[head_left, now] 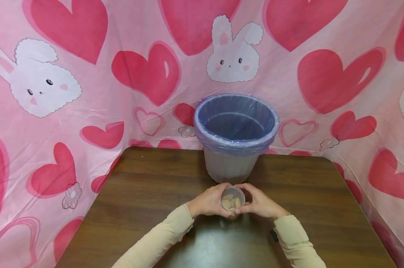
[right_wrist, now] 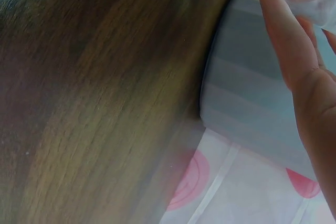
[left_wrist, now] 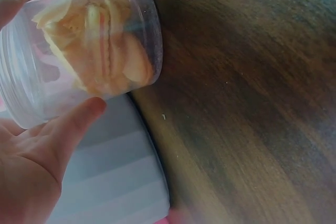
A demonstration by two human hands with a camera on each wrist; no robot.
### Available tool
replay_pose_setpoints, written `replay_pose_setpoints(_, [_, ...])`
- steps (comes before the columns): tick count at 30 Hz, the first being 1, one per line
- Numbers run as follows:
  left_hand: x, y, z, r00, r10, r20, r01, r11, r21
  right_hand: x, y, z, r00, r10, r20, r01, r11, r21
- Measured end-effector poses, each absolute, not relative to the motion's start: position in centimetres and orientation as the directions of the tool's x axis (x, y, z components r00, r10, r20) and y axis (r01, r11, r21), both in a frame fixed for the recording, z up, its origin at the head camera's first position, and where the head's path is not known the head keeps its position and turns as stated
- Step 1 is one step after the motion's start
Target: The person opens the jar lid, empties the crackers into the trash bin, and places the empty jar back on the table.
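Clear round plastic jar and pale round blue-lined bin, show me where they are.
Clear round plastic jar [left_wrist: 52, 93], left wrist view: bare side wall.
Pale round blue-lined bin [head_left: 230, 164], head view: front wall.

lined bin [head_left: 232, 167] on brn tbl [head_left: 148, 186]

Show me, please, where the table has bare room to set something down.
But for tiny specks, the table is bare left of the bin and left sleeve, out to its left edge, and right of the bin and right sleeve, out to its right edge. The middle is crowded: left hand and right hand hold the clear jar in front of the bin.
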State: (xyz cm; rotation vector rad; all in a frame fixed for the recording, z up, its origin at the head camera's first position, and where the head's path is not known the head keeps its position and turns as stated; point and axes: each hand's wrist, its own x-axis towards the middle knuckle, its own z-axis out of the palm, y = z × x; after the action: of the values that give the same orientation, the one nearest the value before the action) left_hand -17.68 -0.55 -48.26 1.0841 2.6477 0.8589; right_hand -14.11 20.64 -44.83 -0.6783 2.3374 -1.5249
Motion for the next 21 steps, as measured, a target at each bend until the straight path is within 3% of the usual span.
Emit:
replay_pose_setpoints(10, [-17.7,-0.7,-48.2,-0.725,0.686,0.063,0.587,0.569,0.576,-14.2,20.6,-45.1,-0.854,-0.520,0.024,-0.214,0.308,-0.927])
replay_pose_setpoints(21, [-17.2,-0.7,-48.1,-0.739,0.670,0.070,0.582,0.583,0.567,-15.0,21.5,-48.3,-0.850,-0.526,0.042,-0.214,0.271,-0.938])
